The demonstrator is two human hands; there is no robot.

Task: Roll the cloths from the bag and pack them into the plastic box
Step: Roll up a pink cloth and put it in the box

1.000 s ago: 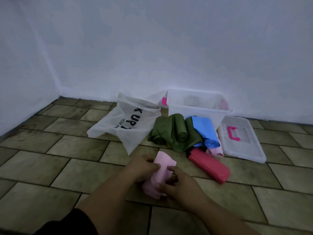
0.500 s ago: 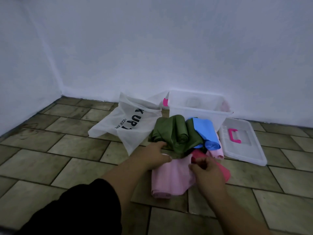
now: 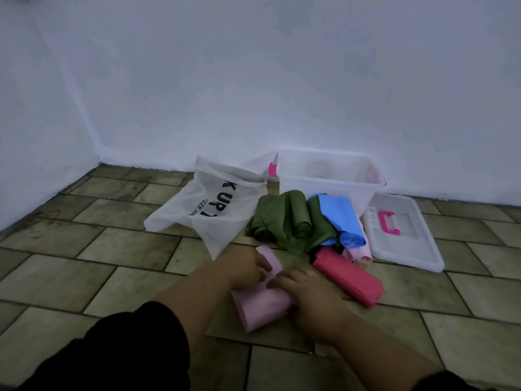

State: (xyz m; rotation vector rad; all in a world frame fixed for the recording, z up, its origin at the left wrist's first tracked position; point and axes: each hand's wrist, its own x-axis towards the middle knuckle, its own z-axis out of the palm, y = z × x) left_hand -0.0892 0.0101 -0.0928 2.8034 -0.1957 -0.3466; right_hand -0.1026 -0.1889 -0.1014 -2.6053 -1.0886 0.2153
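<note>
Pink cloth (image 3: 262, 300) is laid on the floor, part rolled. Its far end is gripped by left hand (image 3: 248, 268) and its middle pressed by flat right hand (image 3: 307, 289). At 1 o'clock, green rolls (image 3: 282, 218), blue roll (image 3: 338, 215) and red roll (image 3: 349, 275) are piled unpacked, crowding the front of plastic box (image 3: 327, 176), which looks near empty. Bag (image 3: 208, 207) is at 11, lid (image 3: 400, 230) at 2.

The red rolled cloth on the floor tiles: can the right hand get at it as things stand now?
Probably yes. The red rolled cloth lies just right of the right hand, its near end uncovered and nothing between them. That hand rests on the pale pink cloth, so it must leave it first.
</note>
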